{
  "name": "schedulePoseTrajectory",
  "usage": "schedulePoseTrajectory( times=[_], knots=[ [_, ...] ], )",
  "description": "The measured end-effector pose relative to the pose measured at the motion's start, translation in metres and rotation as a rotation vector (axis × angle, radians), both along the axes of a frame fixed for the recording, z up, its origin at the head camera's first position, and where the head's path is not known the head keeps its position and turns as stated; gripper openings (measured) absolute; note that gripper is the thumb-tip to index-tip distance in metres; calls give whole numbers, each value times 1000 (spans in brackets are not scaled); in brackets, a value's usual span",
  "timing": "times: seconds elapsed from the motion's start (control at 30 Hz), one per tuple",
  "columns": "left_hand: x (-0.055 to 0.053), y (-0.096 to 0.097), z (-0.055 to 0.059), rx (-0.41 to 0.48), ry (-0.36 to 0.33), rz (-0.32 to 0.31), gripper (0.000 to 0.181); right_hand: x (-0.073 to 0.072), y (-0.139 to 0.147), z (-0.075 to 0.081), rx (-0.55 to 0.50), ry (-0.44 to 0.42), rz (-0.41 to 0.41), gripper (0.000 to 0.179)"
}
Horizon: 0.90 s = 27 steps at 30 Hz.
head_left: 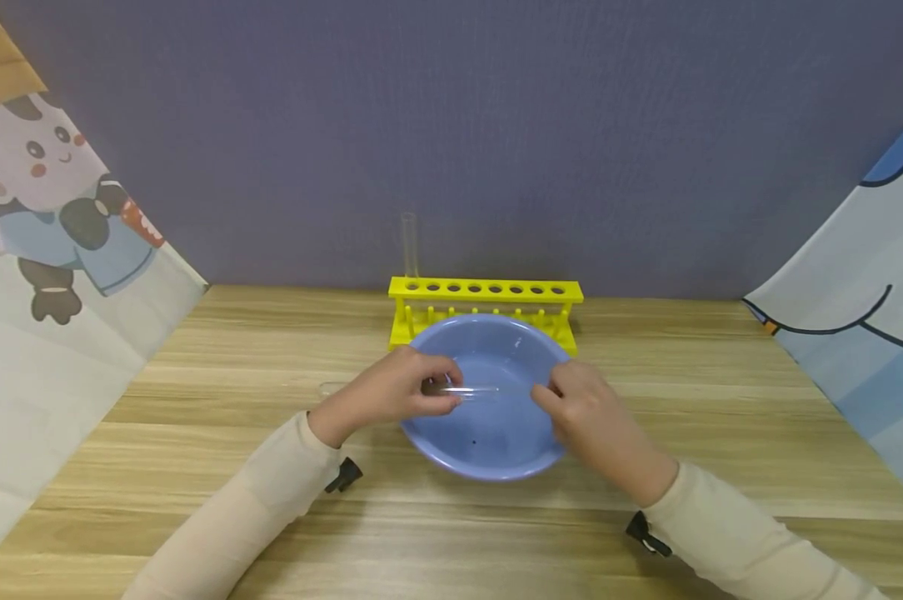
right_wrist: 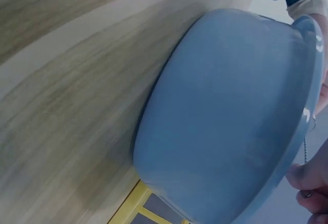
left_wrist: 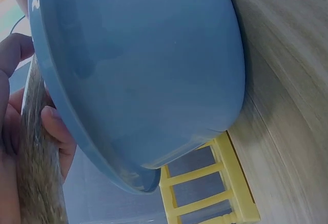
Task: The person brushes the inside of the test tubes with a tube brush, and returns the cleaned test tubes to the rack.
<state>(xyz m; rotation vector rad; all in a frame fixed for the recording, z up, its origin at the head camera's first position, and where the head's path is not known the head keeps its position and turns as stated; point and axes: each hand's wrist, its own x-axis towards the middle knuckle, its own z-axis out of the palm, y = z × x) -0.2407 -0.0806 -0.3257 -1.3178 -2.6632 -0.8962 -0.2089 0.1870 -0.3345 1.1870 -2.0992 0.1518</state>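
My left hand [head_left: 414, 385] holds a clear glass test tube [head_left: 481, 392] lying level over a blue plastic basin [head_left: 489, 458]. In the left wrist view the test tube [left_wrist: 37, 131] runs between thumb and fingers, with brown streaks showing in or through it. Over the basin's right side is my right hand [head_left: 582, 412], its fingers curled. The right wrist view shows it pinching a thin twisted wire [right_wrist: 306, 152] with a small loop, like a test tube brush handle. Most of that wire is hidden by the fingers and rim.
Behind the basin stands a yellow test tube rack [head_left: 489, 290], one clear test tube [head_left: 410, 246] upright in its leftmost hole. A dark speck [head_left: 473, 442] lies in the basin. The wooden table [head_left: 271, 350] meets a grey-blue wall panel [head_left: 496, 150] at the back.
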Motion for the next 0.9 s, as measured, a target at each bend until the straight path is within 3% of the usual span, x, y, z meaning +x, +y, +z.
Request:
schedulePoseTrajectory(
  times=[0.23,0.43,0.6,0.77,0.9],
  knots=[
    [0,3,-1,7,-83,-36,9,1,-4,-4,-17,48,38,16],
    [1,5,-1,2,-94,-62,8,3,-9,-4,-53,15,48,20],
    [2,7,-1,-9,0,-90,12,5,-12,-2,-77,-57,33,31],
    [3,10,-2,-7,139,-97,13,3,-14,-2,-109,-107,43,31],
    [4,13,-3,-21,213,-100,17,1,-15,-3,-132,-142,47,30]
  ],
)
